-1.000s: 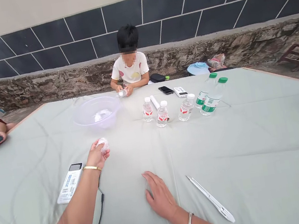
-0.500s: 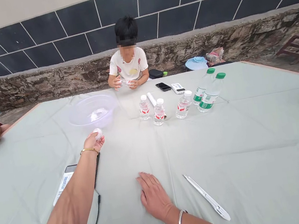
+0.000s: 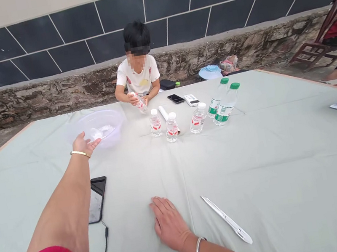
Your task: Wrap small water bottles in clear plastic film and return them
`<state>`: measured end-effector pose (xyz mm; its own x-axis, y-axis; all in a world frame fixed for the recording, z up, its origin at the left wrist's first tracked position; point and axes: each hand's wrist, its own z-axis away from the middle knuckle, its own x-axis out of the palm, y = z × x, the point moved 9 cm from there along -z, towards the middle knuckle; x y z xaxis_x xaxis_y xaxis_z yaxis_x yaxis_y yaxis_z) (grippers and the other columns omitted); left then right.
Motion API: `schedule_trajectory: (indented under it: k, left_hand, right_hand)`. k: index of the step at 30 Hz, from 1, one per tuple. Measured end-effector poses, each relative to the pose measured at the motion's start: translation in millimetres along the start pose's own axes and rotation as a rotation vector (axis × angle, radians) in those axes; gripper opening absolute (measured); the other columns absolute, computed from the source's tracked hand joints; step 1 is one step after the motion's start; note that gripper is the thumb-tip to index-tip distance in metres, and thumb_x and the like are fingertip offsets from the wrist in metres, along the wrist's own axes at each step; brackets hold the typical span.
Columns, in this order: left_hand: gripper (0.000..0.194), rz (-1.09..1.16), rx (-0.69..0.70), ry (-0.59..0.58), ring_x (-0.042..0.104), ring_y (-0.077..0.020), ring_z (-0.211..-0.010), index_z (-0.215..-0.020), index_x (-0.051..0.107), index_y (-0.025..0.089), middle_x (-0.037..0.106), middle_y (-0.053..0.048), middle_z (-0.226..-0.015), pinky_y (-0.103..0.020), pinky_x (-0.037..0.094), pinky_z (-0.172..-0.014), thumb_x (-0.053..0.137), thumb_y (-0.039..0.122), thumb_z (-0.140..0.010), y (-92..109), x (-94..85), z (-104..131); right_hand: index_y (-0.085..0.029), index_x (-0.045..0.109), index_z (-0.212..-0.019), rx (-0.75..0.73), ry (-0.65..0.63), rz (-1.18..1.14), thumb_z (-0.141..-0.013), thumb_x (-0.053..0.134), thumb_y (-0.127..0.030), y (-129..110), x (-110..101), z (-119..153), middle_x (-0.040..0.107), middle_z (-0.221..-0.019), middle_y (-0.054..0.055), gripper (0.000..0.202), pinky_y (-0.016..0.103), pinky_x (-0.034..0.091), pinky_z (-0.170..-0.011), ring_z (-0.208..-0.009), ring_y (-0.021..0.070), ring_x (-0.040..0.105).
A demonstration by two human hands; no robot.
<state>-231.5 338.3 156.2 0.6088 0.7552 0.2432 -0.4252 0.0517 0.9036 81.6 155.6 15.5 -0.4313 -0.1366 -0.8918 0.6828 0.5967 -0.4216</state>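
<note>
My left hand [image 3: 86, 145] reaches to the near rim of a translucent purple basin [image 3: 116, 118], thumb and fingers spread and nothing in the grip. Clear crumpled plastic [image 3: 102, 132] lies inside the basin, just beyond my fingertips. My right hand [image 3: 170, 221] rests flat, palm down, on the pale tablecloth [image 3: 261, 188]. To the right of it lies a white utility knife [image 3: 226, 219]. Under my left forearm a dark-screened phone [image 3: 98, 198] with a black cable [image 3: 103, 251] is partly hidden.
Across the table a person [image 3: 137, 73] holds a small water bottle [image 3: 141, 104]. Several small bottles [image 3: 172, 128] and two green-capped bottles [image 3: 223, 106] stand mid-table. A white roll [image 3: 164, 113], a black phone [image 3: 176, 98] and a white power bank [image 3: 191, 99] lie near them.
My left hand has moved forward and left to the basin and let go of the crumpled plastic. My right hand stays put. The person opposite has tilted the bottle more upright.
</note>
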Motion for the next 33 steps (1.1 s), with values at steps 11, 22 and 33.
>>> schedule_trajectory:
  k: [11, 22, 33]
  left_hand:
    - [0.012, -1.016, 0.447, -0.409, 0.047, -0.0150, -0.052, -0.066, 0.060, 0.022, 0.052, 0.002, -0.053, -0.026, 0.032, -0.053, 0.058, 0.029, -0.076, -190.2, -90.0, 221.3]
    - [0.027, -1.722, 0.849, -0.607, 0.058, -0.0202, -0.071, -0.071, 0.057, 0.022, 0.063, -0.006, -0.074, -0.032, 0.038, -0.066, 0.036, 0.020, -0.089, -229.5, -109.5, 273.9]
    - [0.027, -1.777, 0.814, -0.641, 0.059, -0.0210, -0.076, -0.078, 0.061, 0.020, 0.063, -0.005, -0.079, -0.034, 0.040, -0.068, 0.036, 0.016, -0.088, -237.2, -104.4, 276.1]
  right_hand:
    - [-0.014, 0.055, -0.128, -0.022, 0.042, 0.013, -0.084, 0.046, -0.017, -6.8, -7.9, -7.2, 0.054, -0.136, 0.012, 0.045, 0.043, 0.033, -0.112, -0.129, 0.0248, 0.045]
    - [-0.014, 0.055, -0.128, -0.019, 0.021, 0.052, -0.085, 0.046, -0.015, -6.6, -8.4, -8.1, 0.054, -0.137, 0.013, 0.044, 0.043, 0.031, -0.113, -0.131, 0.0231, 0.043]
    - [-0.015, 0.061, -0.121, -0.020, 0.006, 0.083, -0.083, 0.045, -0.012, -4.0, -9.2, -6.0, 0.053, -0.137, 0.013, 0.041, 0.044, 0.034, -0.112, -0.130, 0.0261, 0.045]
